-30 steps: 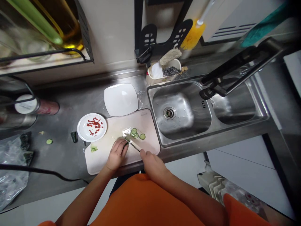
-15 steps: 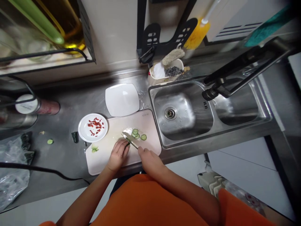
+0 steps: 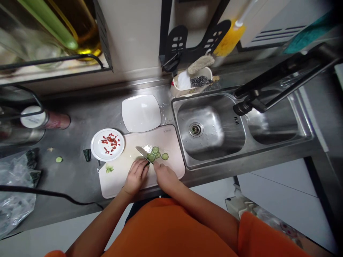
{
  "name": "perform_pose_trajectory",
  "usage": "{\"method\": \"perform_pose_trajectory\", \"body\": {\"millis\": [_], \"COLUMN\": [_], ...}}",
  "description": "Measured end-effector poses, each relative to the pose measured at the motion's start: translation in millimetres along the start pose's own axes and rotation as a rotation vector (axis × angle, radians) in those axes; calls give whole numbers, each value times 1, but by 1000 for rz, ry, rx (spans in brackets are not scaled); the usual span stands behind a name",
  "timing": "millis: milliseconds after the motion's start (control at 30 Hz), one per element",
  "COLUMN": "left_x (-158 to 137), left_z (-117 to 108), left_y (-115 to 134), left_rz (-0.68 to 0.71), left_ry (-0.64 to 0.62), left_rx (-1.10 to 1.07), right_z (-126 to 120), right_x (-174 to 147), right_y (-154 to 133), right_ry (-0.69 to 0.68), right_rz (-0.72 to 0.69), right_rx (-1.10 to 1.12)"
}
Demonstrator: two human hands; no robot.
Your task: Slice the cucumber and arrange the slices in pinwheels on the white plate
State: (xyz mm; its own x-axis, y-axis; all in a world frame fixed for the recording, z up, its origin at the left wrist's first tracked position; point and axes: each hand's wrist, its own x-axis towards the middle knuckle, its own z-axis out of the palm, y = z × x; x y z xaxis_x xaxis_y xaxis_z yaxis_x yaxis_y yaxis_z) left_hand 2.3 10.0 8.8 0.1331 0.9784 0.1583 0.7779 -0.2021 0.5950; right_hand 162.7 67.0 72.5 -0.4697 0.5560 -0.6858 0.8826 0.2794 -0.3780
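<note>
My right hand [image 3: 166,175] is closed around the handle of a kitchen knife [image 3: 142,151], whose blade points to the upper left over the cutting board [image 3: 118,187]. My left hand [image 3: 136,175] is closed over a piece of cucumber [image 3: 146,162], mostly hidden beneath the fingers, right beside the blade. Several thin cucumber slices [image 3: 155,150] lie on the far side of the blade, with a single slice [image 3: 164,156] apart to the right. Pale green peelings [image 3: 109,168] rest near the board's left end.
Behind the board stands a white square plate [image 3: 141,113]; to its left, a white dish [image 3: 98,151] of red dried berries. A double sink [image 3: 209,123] with a black faucet [image 3: 242,108] adjoins the right side. Plastic bag [image 3: 16,200] and black cable [image 3: 48,192] lie left.
The knife and my right hand have shifted left, closer to my left hand. Another cucumber slice now lies by the blade. The whole view has moved slightly.
</note>
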Motion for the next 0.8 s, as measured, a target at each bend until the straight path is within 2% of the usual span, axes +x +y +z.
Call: {"method": "perform_pose_trajectory", "body": {"millis": [300, 800], "left_x": [-2, -3], "left_z": [1, 1], "left_y": [-1, -2], "left_rz": [-8, -5], "left_ry": [1, 45], "left_rx": [-9, 18], "right_z": [-3, -13], "right_x": [-14, -48], "right_y": [15, 5], "right_ry": [37, -64], "right_rz": [81, 93], "right_rx": [-18, -51]}}
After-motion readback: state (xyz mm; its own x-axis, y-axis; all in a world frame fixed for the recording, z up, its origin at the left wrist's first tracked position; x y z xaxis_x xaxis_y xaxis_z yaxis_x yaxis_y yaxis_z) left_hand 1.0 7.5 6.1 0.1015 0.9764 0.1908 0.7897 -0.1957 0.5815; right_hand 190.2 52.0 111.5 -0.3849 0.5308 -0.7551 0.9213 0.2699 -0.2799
